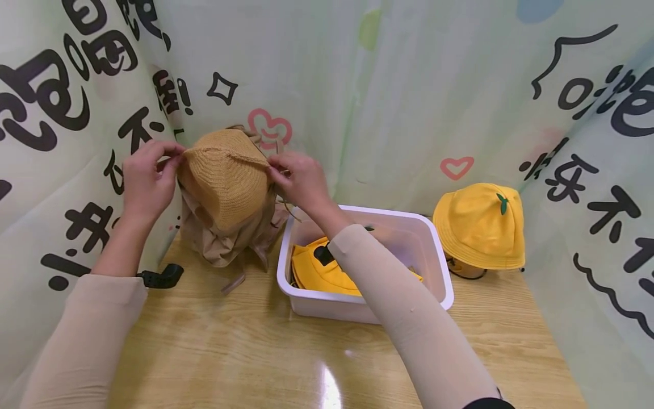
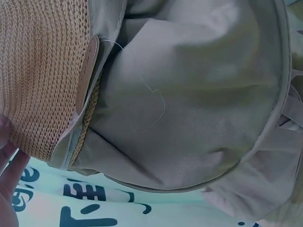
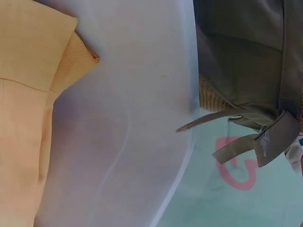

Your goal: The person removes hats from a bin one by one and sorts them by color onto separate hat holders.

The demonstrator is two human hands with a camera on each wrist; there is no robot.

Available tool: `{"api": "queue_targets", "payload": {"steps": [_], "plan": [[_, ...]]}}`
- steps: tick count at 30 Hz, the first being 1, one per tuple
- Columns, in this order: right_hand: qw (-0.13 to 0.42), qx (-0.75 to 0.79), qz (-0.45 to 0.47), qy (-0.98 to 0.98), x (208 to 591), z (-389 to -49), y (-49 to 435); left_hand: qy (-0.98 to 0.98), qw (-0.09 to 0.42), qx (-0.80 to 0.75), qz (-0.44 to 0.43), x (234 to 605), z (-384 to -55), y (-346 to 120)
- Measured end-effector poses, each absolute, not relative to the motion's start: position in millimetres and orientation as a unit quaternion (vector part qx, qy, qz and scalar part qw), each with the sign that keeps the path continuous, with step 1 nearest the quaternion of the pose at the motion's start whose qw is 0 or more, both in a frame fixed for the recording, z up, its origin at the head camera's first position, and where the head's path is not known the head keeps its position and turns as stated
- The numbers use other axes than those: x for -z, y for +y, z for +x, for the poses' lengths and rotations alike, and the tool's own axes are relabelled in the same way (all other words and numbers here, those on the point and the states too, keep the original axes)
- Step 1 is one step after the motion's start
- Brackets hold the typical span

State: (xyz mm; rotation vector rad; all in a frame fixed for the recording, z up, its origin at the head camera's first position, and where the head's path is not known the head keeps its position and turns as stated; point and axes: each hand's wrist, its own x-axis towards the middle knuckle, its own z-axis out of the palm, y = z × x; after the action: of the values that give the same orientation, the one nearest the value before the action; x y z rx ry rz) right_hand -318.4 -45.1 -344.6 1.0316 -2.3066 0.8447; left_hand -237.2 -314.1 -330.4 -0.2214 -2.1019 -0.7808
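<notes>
A sun hat with a tan woven crown (image 1: 225, 176) and a soft beige fabric brim (image 1: 219, 247) is at the left in the head view. My left hand (image 1: 150, 179) pinches the left side of the crown. On the opposite side, the fingertips of my right hand (image 1: 301, 182) pinch the crown's edge. The left wrist view shows the wide brim (image 2: 199, 94), a small leather-like label (image 2: 88, 71) and a loose thread; fingers (image 2: 13, 172) touch the weave at the left edge. Fabric ties (image 3: 236, 146) hang from the hat in the right wrist view.
A white plastic bin (image 1: 368, 315) stands on the wooden surface (image 1: 245, 352), with yellow hats (image 1: 319, 275) inside. Right of it, another yellow bucket hat (image 1: 480, 227) with a green sprout sits on a stand. Printed curtains (image 1: 398, 102) enclose the back and sides.
</notes>
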Motion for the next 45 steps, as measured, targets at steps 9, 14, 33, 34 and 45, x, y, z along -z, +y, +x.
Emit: {"api": "queue_targets", "payload": {"steps": [9, 14, 33, 34, 45], "plan": [[0.184, -0.305, 0.352, -0.865, 350, -317, -48, -0.849, 0.419, 0.309, -0.092, 336, -244, -315], [0.163, -0.289, 0.333, -0.883, 353, -317, -50, -0.858, 0.402, 0.306, -0.092, 341, -246, -318], [0.124, -0.273, 0.303, -0.904, 354, -321, -55, -0.874, 0.39, 0.273, -0.096, 341, -261, -320], [0.124, -0.273, 0.302, -0.905, 354, -322, -56, -0.874, 0.391, 0.273, -0.096, 341, -261, -320], [0.13, -0.263, 0.305, -0.906, 355, -324, -61, -0.871, 0.395, 0.278, -0.093, 343, -267, -323]]}}
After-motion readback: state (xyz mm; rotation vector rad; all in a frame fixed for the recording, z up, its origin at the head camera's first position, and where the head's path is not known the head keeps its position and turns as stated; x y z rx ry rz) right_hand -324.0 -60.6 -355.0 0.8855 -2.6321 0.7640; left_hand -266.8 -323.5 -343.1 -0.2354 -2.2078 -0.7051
